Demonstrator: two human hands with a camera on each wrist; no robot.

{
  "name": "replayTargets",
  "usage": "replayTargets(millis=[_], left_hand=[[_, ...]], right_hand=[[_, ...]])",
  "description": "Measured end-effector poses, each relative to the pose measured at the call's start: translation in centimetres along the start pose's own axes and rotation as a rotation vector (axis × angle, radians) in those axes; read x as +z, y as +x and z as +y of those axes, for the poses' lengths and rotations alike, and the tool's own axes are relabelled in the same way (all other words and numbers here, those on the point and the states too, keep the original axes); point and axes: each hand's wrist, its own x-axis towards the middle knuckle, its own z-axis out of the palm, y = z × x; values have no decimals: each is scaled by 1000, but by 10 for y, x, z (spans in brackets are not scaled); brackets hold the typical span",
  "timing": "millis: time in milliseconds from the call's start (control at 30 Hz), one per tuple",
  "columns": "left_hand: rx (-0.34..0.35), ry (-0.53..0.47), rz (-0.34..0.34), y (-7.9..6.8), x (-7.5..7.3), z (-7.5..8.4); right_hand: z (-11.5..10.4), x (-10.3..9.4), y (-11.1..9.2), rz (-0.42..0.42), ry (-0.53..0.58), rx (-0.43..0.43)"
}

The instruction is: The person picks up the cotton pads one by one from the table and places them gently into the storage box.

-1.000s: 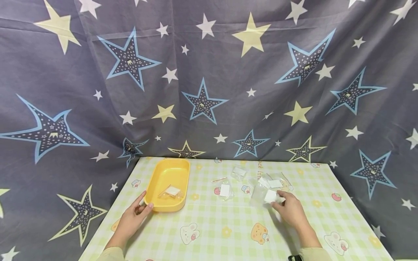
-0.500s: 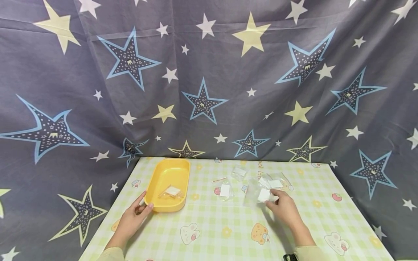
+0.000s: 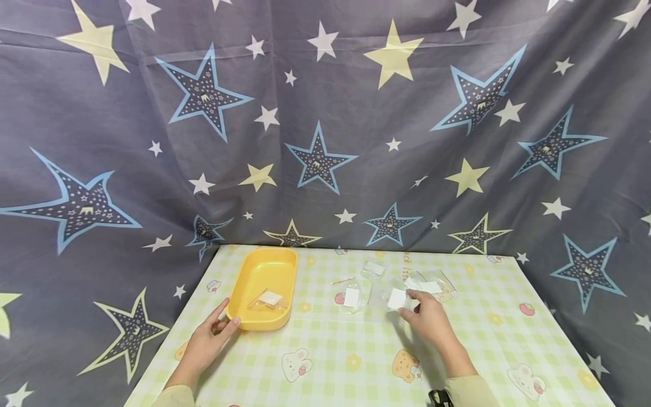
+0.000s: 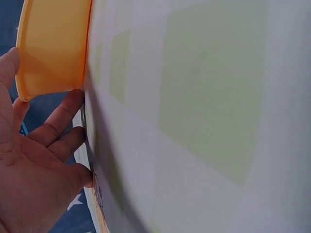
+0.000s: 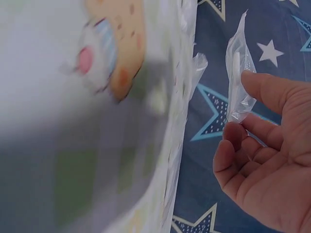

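My left hand [image 3: 207,341] holds the near left corner of a yellow plastic tray [image 3: 245,281], thumb and index finger at its rim. In the left wrist view, the fingers of that hand [image 4: 43,160] lie beside the tray's outer wall [image 4: 53,48]. A small clear bag with a white piece [image 3: 270,298] rests inside the tray. My right hand [image 3: 429,319] pinches another clear bag with a flat white piece [image 3: 396,299] between thumb and fingers. Seen from the right wrist, this bag [image 5: 238,73] is above the tabletop, standing upright from the fingertips of the right hand [image 5: 272,150].
Several similar clear bags lie on the checked tablecloth: one bag [image 3: 351,297] in the middle, another bag [image 3: 374,268] behind it, and a group of bags [image 3: 430,287] just beyond the right hand. A dark star-patterned curtain [image 3: 325,215] hangs behind the table.
My right hand has moved left with the pinched bag, away from the group of bags on the right. The left hand and the tray stay in place.
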Motion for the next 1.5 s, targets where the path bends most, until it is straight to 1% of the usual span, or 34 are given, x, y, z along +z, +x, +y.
replayTargets(millis=[233,433,667,900,1067,1200,1300,1500], left_hand=[[-5,0,-1,1,3,1],[-15,-4,-1,1,3,1],[-5,5,-4,1,3,3],[-9,-2,2,0,0,2],[-14,-8,9,1,0,2],[2,-6,15,1,0,1],[12,-6,17,1,0,0],[-10,-3,22,-1,-1,-1]], right_hand=[[-17,9,9,-20,18,-37],[-39,22,23,-34,47,-57],[-73,40,42,-54,70,-147],[-117,58,56,-137,104,-200],[-146,76,64,-183,73,-275],[-165,93,68,-213,33,-320],[-177,104,69,-236,-1,-324],[-198,125,67,-270,-77,-313]])
